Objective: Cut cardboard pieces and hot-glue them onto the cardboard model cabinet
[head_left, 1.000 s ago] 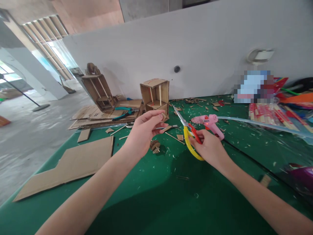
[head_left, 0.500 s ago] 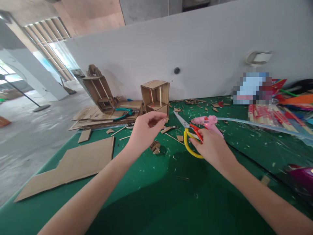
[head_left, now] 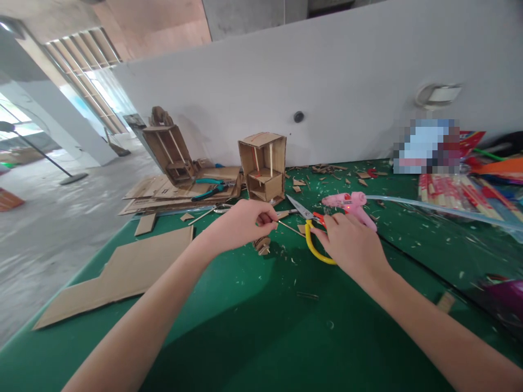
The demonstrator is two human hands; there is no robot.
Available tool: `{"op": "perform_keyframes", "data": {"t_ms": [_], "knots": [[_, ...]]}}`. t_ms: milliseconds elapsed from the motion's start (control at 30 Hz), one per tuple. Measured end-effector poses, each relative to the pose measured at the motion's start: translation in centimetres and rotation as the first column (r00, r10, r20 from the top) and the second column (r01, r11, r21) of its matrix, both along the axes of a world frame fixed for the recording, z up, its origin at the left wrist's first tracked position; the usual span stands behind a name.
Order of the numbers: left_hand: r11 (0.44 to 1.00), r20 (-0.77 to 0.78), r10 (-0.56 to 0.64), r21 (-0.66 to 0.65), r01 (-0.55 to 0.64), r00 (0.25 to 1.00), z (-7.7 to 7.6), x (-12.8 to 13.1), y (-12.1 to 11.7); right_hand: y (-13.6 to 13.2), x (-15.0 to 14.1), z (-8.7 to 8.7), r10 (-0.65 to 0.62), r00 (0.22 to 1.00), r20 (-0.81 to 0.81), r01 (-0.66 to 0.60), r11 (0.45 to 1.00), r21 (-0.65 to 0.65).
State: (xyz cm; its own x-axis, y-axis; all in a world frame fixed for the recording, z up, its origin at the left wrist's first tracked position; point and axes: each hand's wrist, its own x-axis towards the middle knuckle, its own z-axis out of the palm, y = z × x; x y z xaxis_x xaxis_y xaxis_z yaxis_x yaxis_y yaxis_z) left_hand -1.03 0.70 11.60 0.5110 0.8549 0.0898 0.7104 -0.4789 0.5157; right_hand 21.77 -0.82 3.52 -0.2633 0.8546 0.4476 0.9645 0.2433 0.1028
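My left hand (head_left: 241, 224) hovers low over the green table (head_left: 261, 321), fingers pinched on a thin wooden stick (head_left: 291, 228) that points to the right. My right hand (head_left: 347, 245) lies over the yellow and red handles of a pair of scissors (head_left: 310, 228), whose blades point up and left. A small round cardboard piece (head_left: 261, 245) sits on the table just below my left fingers. A pink glue gun (head_left: 351, 206) lies right behind my right hand.
A small cardboard box frame (head_left: 263, 166) stands at the back centre, a second one (head_left: 167, 152) to its left on flat cardboard sheets with teal pliers (head_left: 208, 188). A large cardboard sheet (head_left: 118, 275) lies front left. Bundled sticks (head_left: 457, 190) and a plastic bag are on the right.
My left hand has dropped from in front of the box frame down toward the table and now pinches a thin stick. My right hand has shifted slightly left on the scissors.
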Motion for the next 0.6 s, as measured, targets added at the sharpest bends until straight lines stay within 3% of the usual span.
{"op": "perform_keyframes", "data": {"t_ms": [67,133,200,333,400,467,533,600], "knots": [[0.999,0.041,0.028,-0.048,-0.026,0.999,-0.5,0.4,0.0,-0.6,-0.5,0.3,0.180,0.971,-0.161,-0.171,0.983,0.063],[0.990,0.065,0.040,-0.138,-0.031,0.997,-1.1,0.8,-0.1,-1.5,-1.3,0.2,0.336,0.861,-0.381,-0.356,0.934,0.020],[0.974,0.057,0.018,-0.225,-0.004,0.998,-1.5,1.3,-0.3,-2.2,-2.2,-0.1,0.374,0.759,-0.533,-0.460,0.887,-0.032],[0.949,0.069,-0.035,-0.310,0.055,0.997,-1.9,2.0,-0.9,-2.8,-3.3,-1.0,0.381,0.700,-0.604,-0.500,0.865,-0.034],[0.949,0.060,-0.043,-0.310,0.060,0.997,-1.9,1.9,-1.2,-2.7,-3.5,-1.2,0.337,0.654,-0.677,-0.513,0.855,-0.070],[0.964,0.011,-0.047,-0.261,0.048,0.999,-2.0,1.2,-1.4,-2.7,-3.8,-1.4,0.188,0.542,-0.819,-0.532,0.831,-0.161],[0.991,-0.057,-0.046,-0.125,0.039,0.997,-2.3,-0.2,-1.7,-2.7,-4.1,-1.4,-0.018,0.388,-0.921,-0.572,0.779,-0.256],[0.992,-0.158,-0.071,0.094,0.087,0.985,-3.1,-1.8,-2.0,-2.9,-4.5,-1.3,-0.185,0.284,-0.941,-0.619,0.714,-0.327]]}}
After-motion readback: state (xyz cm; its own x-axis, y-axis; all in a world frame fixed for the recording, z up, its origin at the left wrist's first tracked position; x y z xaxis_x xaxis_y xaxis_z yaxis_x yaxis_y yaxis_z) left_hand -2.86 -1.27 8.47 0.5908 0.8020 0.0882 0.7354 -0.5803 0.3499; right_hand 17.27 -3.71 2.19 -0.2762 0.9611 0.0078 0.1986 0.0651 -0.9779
